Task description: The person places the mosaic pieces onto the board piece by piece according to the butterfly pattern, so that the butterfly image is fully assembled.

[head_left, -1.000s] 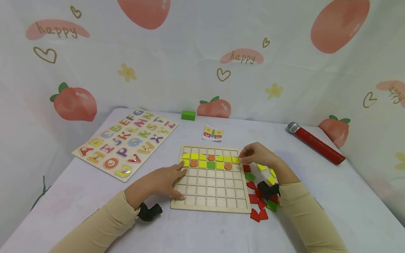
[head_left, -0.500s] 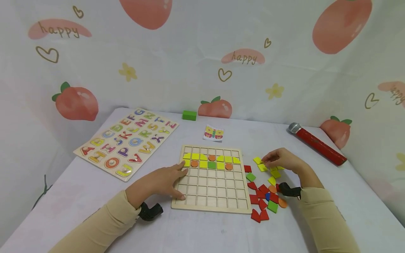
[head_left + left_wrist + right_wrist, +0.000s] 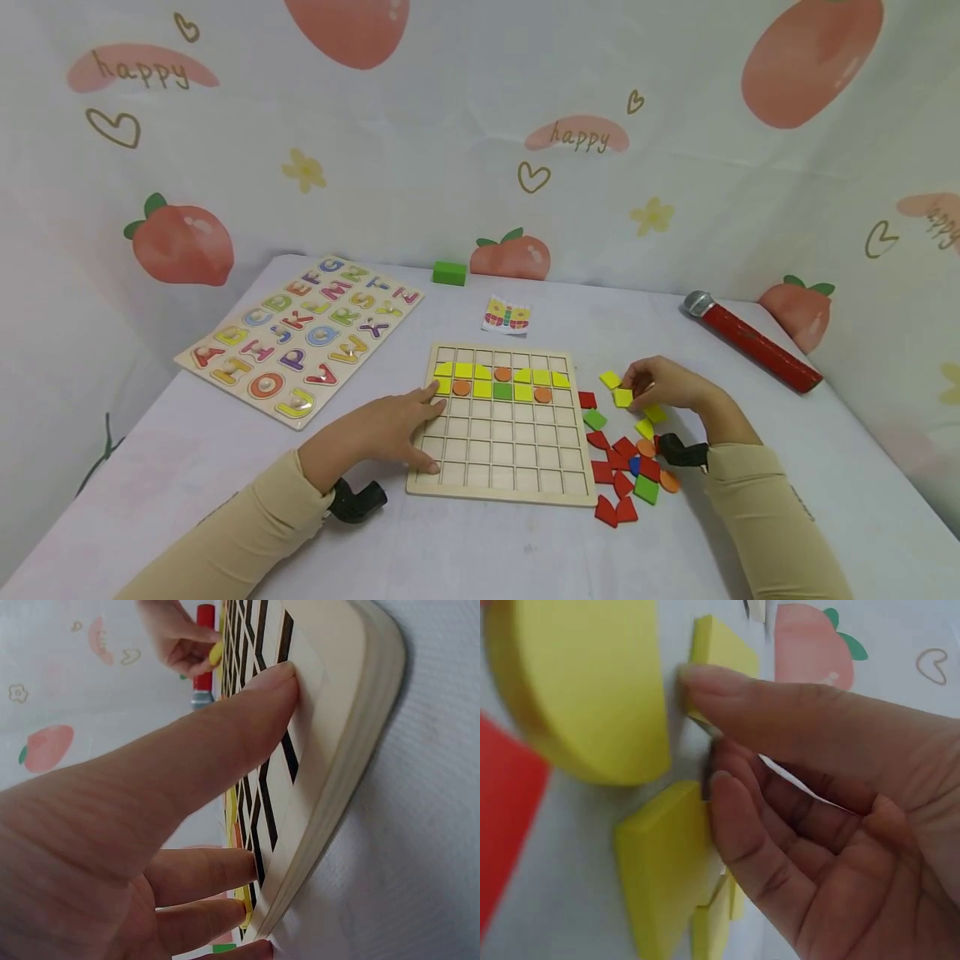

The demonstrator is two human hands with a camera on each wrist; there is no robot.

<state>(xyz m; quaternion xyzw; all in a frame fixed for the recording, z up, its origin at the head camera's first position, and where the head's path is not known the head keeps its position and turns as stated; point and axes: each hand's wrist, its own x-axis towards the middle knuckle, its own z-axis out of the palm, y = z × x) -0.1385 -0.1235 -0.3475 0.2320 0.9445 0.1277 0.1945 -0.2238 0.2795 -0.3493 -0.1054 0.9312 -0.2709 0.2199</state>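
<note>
A wooden grid board [image 3: 502,450] lies on the table, its second and third rows partly filled with yellow, orange and green tiles. My left hand [image 3: 382,429] rests on the board's left edge with fingers spread; in the left wrist view the thumb [image 3: 225,727] lies across its frame. Right of the board, my right hand [image 3: 667,387] pinches a yellow square tile [image 3: 623,398] among other loose yellow tiles. In the right wrist view the thumb [image 3: 735,690] covers part of that tile [image 3: 727,649], and the fingers are curled beneath. A yellow half-round tile [image 3: 592,690] lies nearby.
Loose red tiles [image 3: 602,472], with several green, orange and blue ones, lie along the board's right side. Behind the board is a small butterfly pattern card [image 3: 507,316]. An alphabet puzzle [image 3: 300,342], a green block [image 3: 449,273] and a red microphone [image 3: 753,342] stand farther out.
My right hand has moved from the board's upper right corner to the loose yellow tiles, leaving a yellow tile in the second row. My left hand stays on the board.
</note>
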